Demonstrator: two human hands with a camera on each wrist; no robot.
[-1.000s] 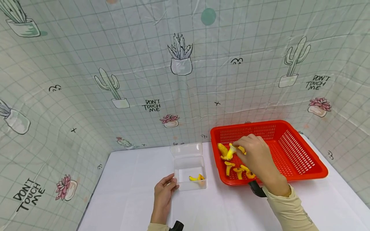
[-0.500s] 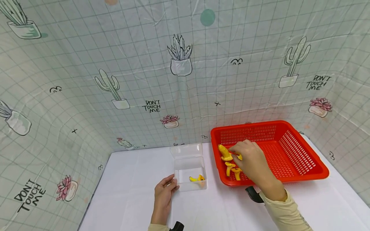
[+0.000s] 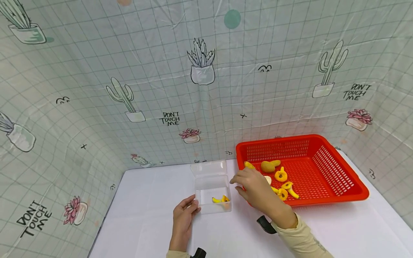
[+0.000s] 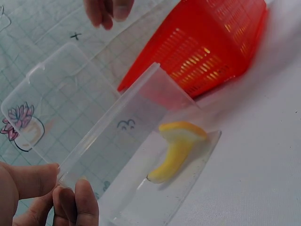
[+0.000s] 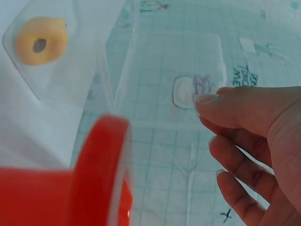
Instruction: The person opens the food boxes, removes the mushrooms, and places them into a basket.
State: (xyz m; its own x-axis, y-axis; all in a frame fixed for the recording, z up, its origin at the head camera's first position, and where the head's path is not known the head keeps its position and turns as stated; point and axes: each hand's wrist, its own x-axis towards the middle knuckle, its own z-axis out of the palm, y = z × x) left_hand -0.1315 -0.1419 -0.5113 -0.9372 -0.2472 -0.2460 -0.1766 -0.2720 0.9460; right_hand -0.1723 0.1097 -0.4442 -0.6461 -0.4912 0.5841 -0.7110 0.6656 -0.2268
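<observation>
A clear plastic box stands on the table with its lid tipped back. Inside lies one yellow chanterelle-like mushroom. My left hand pinches the box's left wall between thumb and fingers. My right hand hovers over the left rim of a red basket, near the box's right side. Its fingers are loosely bent, and nothing shows between them in the right wrist view. Several yellow mushrooms, one of them cap up, lie in the basket's left half; my right hand hides part of them.
A white cloth covers the table. Behind it hangs a printed curtain with cactus drawings. The basket's raised rim stands between its mushrooms and the box. Black camera mounts sit at both wrists.
My right hand has moved left from among the basket's mushrooms toward the box. A second ago it pinched a pale-stemmed mushroom; none shows in its fingers now. My left hand stays on the box.
</observation>
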